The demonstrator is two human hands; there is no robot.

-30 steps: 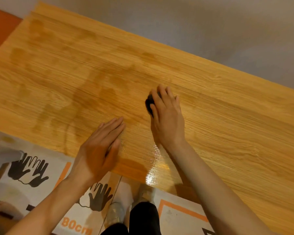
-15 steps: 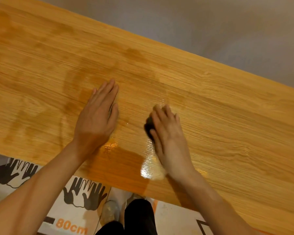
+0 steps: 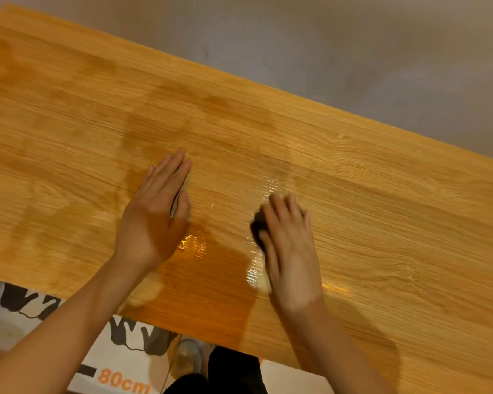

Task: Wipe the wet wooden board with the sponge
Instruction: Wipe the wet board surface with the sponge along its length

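**Sponge drawn back toward the near edge; left hand now planted flat**

Nearest the viewer, at 6 o'clock, a dark trouser leg (image 3: 234, 373) and a shoe (image 3: 187, 356) are seen on a floor mat (image 3: 120, 362) printed with hand outlines and "80cm".

Compared with a second ago, the left hand (image 3: 151, 223) is no longer at the near edge: it has been moved forward onto the wooden board (image 3: 382, 223) and is laid flat, fingers straight and together, pointing toward 1 o'clock, holding nothing. The board is judged to be steadied by it. Over the same second the right hand (image 3: 288, 251) has been pulled back toward 6 o'clock and is blurred by motion; a wiping stroke is judged to be under way. Its fingers are curved over the sponge (image 3: 258, 228), which is pressed against the board and shows only as a dark patch at the hand's 10 o'clock side. The two hands are kept well apart.

A glossy wet streak (image 3: 256, 268) is left just beside the right hand, so water is judged to be spread rather than fully lifted here.

Farther out, toward 10 and 11 o'clock, broad darker damp patches (image 3: 69, 180) are visible on the board; that area appears not yet wiped. The 3 o'clock part looks paler and dry. Beyond the far edge, a grey floor (image 3: 353, 52) is seen.
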